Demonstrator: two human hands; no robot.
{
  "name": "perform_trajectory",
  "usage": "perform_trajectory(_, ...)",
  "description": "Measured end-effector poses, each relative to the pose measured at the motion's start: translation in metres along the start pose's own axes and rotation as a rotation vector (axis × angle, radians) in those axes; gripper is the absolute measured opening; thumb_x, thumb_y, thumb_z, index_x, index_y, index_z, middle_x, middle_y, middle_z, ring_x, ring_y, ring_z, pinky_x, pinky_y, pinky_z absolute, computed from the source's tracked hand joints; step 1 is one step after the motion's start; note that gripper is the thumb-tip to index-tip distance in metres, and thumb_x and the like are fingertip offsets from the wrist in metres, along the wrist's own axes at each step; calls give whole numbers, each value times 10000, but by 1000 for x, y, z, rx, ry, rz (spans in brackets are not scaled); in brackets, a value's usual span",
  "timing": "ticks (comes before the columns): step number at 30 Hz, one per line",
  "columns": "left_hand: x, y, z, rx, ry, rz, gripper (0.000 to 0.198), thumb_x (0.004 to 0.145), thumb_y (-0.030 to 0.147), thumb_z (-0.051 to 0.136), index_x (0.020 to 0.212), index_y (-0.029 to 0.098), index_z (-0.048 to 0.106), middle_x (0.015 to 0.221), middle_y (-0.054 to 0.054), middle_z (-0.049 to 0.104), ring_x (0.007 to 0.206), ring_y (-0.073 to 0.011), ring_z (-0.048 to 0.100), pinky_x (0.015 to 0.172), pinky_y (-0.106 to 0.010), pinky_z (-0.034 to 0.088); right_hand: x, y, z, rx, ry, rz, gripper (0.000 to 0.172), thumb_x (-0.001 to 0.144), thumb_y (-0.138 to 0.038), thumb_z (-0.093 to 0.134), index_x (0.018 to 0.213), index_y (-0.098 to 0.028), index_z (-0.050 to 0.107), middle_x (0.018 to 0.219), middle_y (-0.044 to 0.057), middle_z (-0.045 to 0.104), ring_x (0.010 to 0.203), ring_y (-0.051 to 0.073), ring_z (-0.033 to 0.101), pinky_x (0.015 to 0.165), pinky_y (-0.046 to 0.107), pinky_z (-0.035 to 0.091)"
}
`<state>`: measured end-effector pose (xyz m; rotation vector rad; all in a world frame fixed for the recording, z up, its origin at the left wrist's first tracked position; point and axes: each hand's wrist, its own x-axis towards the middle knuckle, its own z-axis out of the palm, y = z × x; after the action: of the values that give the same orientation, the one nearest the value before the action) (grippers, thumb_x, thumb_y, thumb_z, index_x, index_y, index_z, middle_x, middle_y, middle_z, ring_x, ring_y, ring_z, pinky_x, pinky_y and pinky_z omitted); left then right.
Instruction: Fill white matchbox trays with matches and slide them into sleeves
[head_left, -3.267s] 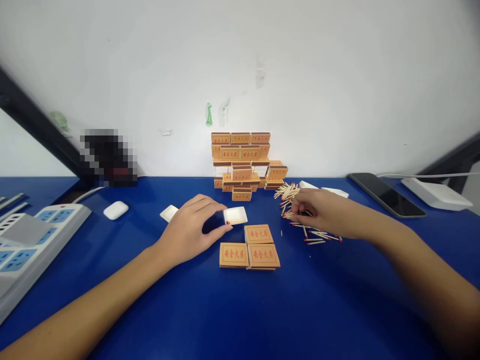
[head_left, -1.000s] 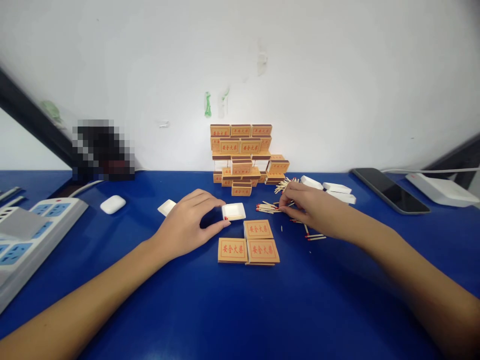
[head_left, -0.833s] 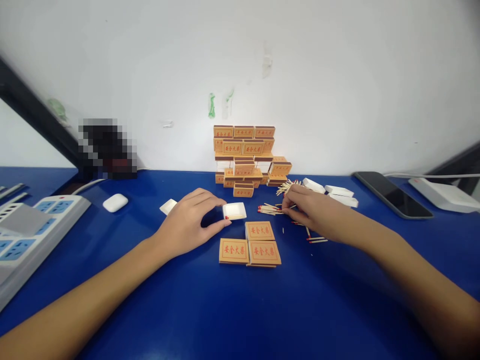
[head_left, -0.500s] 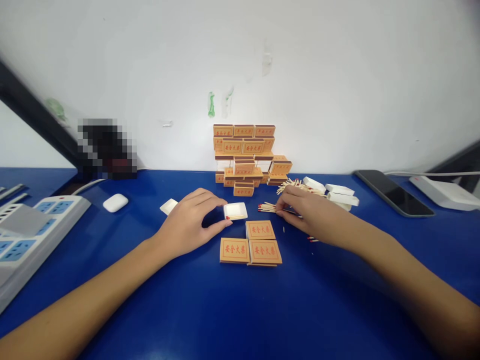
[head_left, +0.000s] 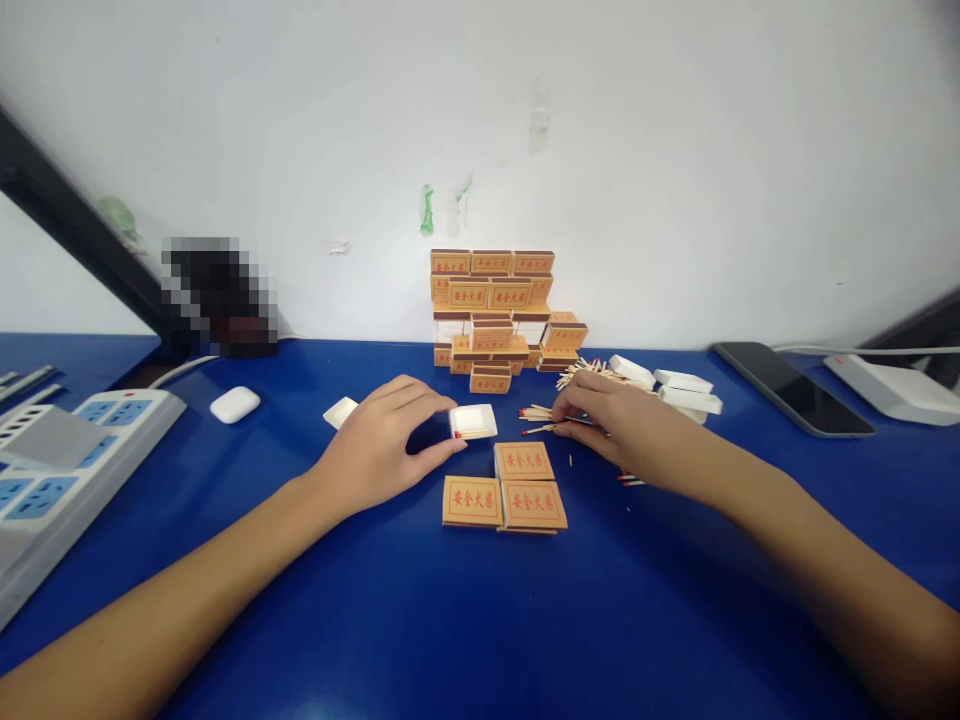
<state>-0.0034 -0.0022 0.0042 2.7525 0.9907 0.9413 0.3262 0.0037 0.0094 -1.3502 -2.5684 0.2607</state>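
My left hand (head_left: 379,450) rests on the blue table (head_left: 375,620), its thumb and fingers closed on the left end of a small white matchbox tray (head_left: 473,421) that holds a match or two. My right hand (head_left: 611,425) lies to the right of the tray, fingertips pinched on a few red-tipped matches (head_left: 538,416) that stick out toward the tray. More loose matches (head_left: 581,370) lie behind that hand. Three orange matchboxes (head_left: 504,490) lie flat just in front of the tray.
A stack of orange matchboxes (head_left: 495,315) stands against the white wall. Empty white trays (head_left: 679,388) lie at the right, another white tray (head_left: 340,411) at the left. A white earbud case (head_left: 235,404), a power strip (head_left: 56,470), a phone (head_left: 791,400) and a white device (head_left: 892,388) are also there.
My right hand has moved left from the match pile toward the tray, dragging a small bunch of matches with it. My left hand has stayed on the tray.
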Motion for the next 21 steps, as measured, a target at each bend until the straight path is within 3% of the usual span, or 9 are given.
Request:
perform_trajectory(7,0,0,0,-2,-1,4,279,971,334,756,1186,169,694,1081,-99,757,1048,-273,682,936,-469,582,-1,1,-2,26,-22,36,168,1030,-317,550,910,-238,635,999,74,665,826,222,666,727,375,512)
perform_trajectory(12,0,0,0,5,-1,10,281,974,341,753,1186,165,697,1077,-99,757,1039,-271,681,934,-465,581,-1,0,-5,18,-45,57,123,1019,-293,563,936,-231,629,1030,86,674,895,235,675,773,380,526)
perform_trajectory(17,-1,-1,0,5,-1,11,284,972,340,756,1185,162,698,1079,-99,759,1045,-269,679,935,-463,583,-3,-2,-4,-23,-112,110,217,1052,-344,494,918,-227,619,1025,106,677,870,252,673,749,400,508)
perform_trajectory(21,-1,-1,1,5,6,13,289,971,340,757,1190,160,698,1077,-103,759,1042,-271,679,939,-469,583,-7,1,-1,-39,-84,108,273,1069,-392,425,912,-231,579,999,112,665,839,253,648,736,412,496)
